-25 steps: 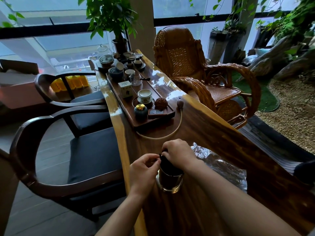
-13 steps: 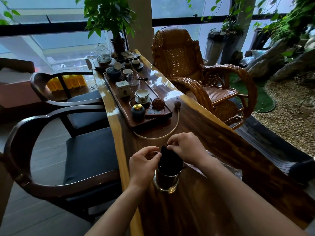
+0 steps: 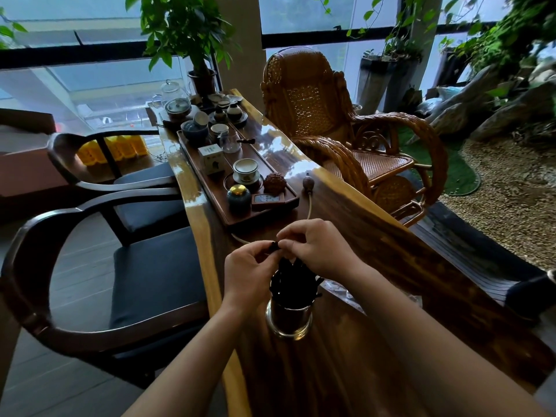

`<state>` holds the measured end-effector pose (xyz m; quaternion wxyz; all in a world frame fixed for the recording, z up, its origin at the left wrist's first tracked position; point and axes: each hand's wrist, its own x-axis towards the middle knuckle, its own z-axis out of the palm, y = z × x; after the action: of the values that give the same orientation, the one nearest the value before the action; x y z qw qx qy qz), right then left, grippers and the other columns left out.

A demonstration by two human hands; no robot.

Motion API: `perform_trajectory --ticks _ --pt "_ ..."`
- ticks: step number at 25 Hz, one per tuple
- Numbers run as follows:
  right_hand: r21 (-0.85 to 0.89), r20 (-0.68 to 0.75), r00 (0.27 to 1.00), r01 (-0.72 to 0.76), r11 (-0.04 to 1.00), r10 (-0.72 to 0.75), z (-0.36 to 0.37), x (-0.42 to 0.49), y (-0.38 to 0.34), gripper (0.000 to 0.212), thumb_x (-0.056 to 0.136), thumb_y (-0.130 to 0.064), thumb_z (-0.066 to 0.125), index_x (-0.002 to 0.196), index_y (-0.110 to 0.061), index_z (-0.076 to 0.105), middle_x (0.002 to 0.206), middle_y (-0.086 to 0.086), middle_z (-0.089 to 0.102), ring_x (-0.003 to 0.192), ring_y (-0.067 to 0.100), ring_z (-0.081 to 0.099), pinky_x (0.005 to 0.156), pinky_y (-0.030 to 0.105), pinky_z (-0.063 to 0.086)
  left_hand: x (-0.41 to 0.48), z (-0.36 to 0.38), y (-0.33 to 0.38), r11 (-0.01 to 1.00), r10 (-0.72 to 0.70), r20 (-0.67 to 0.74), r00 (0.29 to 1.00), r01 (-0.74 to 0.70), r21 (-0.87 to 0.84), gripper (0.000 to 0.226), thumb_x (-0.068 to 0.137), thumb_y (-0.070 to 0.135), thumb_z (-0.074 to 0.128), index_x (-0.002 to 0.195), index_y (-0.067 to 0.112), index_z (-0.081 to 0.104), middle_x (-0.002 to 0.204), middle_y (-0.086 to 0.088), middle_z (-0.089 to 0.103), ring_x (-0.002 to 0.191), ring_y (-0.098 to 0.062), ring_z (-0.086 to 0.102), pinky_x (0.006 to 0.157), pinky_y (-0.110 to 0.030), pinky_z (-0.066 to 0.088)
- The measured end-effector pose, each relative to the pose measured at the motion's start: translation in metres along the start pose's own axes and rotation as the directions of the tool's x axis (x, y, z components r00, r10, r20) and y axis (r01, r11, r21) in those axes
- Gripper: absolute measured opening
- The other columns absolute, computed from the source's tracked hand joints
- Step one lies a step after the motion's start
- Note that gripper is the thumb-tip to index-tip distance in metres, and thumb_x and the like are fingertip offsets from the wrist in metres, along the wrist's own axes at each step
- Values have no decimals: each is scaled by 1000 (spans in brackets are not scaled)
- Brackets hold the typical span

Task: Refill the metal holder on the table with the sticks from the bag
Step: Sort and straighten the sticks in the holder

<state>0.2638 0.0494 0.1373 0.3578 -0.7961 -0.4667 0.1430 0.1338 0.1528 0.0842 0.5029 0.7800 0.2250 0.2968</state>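
Observation:
A shiny metal holder [image 3: 288, 322] stands on the wooden table [image 3: 346, 356] right in front of me. A bundle of dark sticks [image 3: 290, 282] rises out of it, some leaning to the right. Above the holder, my left hand [image 3: 248, 273] and my right hand [image 3: 316, 251] meet at the sticks' upper ends, fingers pinched on the dark tips. The clear plastic bag [image 3: 340, 288] lies crumpled on the table behind my right forearm, mostly hidden.
A wooden tea tray [image 3: 234, 188] with cups, jars and a small box lies farther along the table, with a cord [image 3: 309, 206] looping toward me. Dark armchairs [image 3: 99, 266] line the left side. A wicker rocking chair [image 3: 346, 139] stands on the right.
Both hands have risen from the holder's rim to the tops of the sticks. The sticks now stand taller and more spread out of the holder.

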Motion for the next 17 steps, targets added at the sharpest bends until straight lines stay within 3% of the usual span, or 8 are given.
perform_trajectory --ticks 4,7,9,11,14,17 --pt "188 -22 999 -33 982 38 1 -10 13 16 91 -23 71 106 -23 76 92 -8 76 89 6 72 84 35 61 -3 -15 1 996 -35 -57 998 31 -79 15 89 14 72 104 17 75 92 3 77 86 -8 75 75 -30 63" --pt "282 -168 975 -93 955 145 1 -26 32 10 92 -24 69 97 -25 78 88 -6 77 86 10 73 82 43 60 5 -43 -1 943 -192 -197 961 125 -309 18 85 16 74 103 14 75 96 -2 78 90 -12 75 76 -27 63" --pt "335 -218 956 -115 935 196 5 -37 38 14 96 -26 64 95 -33 76 89 -11 77 87 7 72 82 42 60 11 -61 -1 824 -314 -210 926 156 -544 21 79 22 74 99 14 75 93 -2 79 85 -11 76 71 -23 62" --pt "439 -170 960 -128 889 222 13 -43 37 22 100 -28 56 95 -42 72 93 -16 76 91 7 71 80 38 62 16 -70 -3 672 -440 -183 879 187 -717 14 81 20 73 94 14 75 85 -1 79 77 -10 75 68 -23 62" --pt "691 -65 945 -189 698 320 26 -43 31 22 103 -28 49 104 -32 70 107 -1 75 98 19 71 75 34 63 16 -67 -11 541 -562 -136 816 237 -807 6 92 11 66 94 12 72 83 -1 78 78 -12 74 69 -25 61" --pt "902 45 903 -221 371 427 28 -42 27 32 104 -29 45 112 -9 69 110 16 75 98 28 74 80 37 64 9 -59 -19 427 -652 -61 756 300 -853 6 94 9 65 96 10 70 84 -4 77 82 -16 72 68 -26 59"
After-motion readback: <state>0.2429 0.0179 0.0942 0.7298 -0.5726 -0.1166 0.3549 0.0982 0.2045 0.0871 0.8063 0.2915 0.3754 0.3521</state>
